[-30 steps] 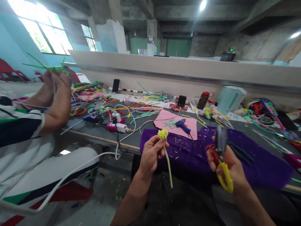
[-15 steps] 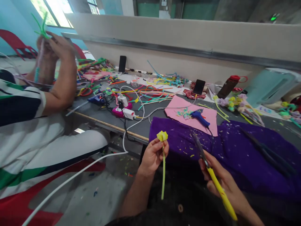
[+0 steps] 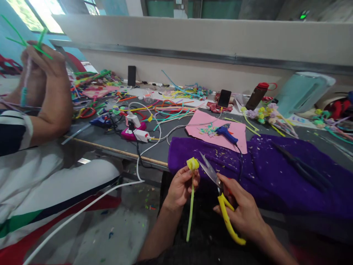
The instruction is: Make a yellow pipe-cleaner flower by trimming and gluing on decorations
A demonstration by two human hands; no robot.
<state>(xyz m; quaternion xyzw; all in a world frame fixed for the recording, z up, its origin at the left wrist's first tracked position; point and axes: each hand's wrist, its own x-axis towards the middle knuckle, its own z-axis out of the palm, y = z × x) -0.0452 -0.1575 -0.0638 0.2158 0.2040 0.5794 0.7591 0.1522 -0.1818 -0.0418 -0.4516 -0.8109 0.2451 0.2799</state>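
Observation:
My left hand [image 3: 179, 187] pinches a yellow-green pipe-cleaner flower [image 3: 192, 164] just below its curled head, and the stem hangs down toward my lap. My right hand [image 3: 242, 215] grips yellow-handled scissors [image 3: 220, 195]. Their blades are spread, with the tips right beside the flower head. Both hands hover at the near edge of a purple felt sheet [image 3: 275, 176] dotted with small trimmings.
A blue glue gun [image 3: 226, 134] lies on pink felt [image 3: 204, 123]. A power strip [image 3: 136, 133] with cables, loose pipe cleaners [image 3: 171, 110], two phones, a bottle [image 3: 256, 95] and a pale kettle [image 3: 303, 92] crowd the table. A seated person's hands [image 3: 38, 81] at the left twist green pipe cleaners.
My right hand has brought the scissors left and up, with blades now spread next to the flower head. The view has tilted further down. The person at the left keeps twisting pipe cleaners.

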